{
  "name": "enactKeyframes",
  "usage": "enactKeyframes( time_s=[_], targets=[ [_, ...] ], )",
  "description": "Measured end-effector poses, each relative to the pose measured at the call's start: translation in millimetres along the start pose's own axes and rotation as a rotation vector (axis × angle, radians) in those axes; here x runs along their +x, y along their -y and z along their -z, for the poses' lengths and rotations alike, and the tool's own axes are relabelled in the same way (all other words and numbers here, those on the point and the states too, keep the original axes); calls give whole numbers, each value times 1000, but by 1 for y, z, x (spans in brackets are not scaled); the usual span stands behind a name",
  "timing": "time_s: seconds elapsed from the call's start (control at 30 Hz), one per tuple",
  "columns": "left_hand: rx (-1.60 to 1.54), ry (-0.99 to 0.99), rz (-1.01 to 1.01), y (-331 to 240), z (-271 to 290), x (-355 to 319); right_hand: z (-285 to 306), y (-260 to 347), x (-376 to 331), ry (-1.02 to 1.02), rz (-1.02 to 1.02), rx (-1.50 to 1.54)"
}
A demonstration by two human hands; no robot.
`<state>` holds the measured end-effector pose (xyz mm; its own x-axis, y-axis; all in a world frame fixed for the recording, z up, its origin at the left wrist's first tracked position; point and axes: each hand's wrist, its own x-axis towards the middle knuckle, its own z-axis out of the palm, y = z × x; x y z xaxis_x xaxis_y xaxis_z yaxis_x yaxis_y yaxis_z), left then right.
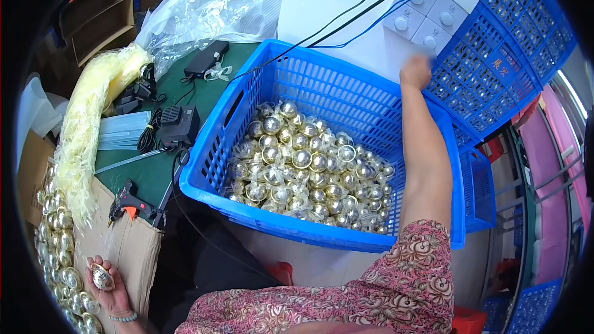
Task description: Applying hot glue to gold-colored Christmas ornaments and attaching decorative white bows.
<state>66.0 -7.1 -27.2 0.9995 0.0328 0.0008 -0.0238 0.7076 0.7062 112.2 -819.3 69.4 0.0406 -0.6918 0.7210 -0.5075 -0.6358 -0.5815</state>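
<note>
Clamped in L hand [115, 295], one gold egg [102, 277], well off to the L of & nearer than blue crate [346, 86]; fingers curl round its sides, dark-marked face up. Beaded bracelet [125, 318] on that wrist. R hand [416, 73] is at crate's far rim, twd its R end, bare forearm [427, 161] stretched over crate's R side, floral sleeve [427, 250] nr its near R corner. R fingertips blurred: can't tell if apart, together or on smth.

Inside crate: heap of gold balls [318, 161] w/ pale ties. White knobs [427, 18] beyond crate, nr R hand; blk & blue wires [346, 31] run over its far rim.

Just L of crate, on green table [127, 173]: blk adapter [179, 127]. Farther L: glue gun [131, 201] w/ orange trigger, on cardboard [133, 253]; pale sticks [124, 133]; yellow ribbons [80, 117]. More gold balls [65, 241] lie farthest L of crate. Clear bag [216, 9] past crate's far L corner; blue bin [495, 55], tilted, past its far R corner.
</note>
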Motion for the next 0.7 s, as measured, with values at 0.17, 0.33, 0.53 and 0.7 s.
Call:
enactKeyframes(
  time_s=[0.17,0.33,0.53,0.7],
  targets=[
    [12,43,-14,-1,6,2,11,-4,1,-101,14,39],
    [26,14,-11,-1,6,3,14,-9,8,-106,0,63],
    [39,-10,-17,-2,6,1,28,11,24,-198,143,-56],
    [45,-20,-14,-1,4,2,31,11,38,-111,284,-192]
  ],
)
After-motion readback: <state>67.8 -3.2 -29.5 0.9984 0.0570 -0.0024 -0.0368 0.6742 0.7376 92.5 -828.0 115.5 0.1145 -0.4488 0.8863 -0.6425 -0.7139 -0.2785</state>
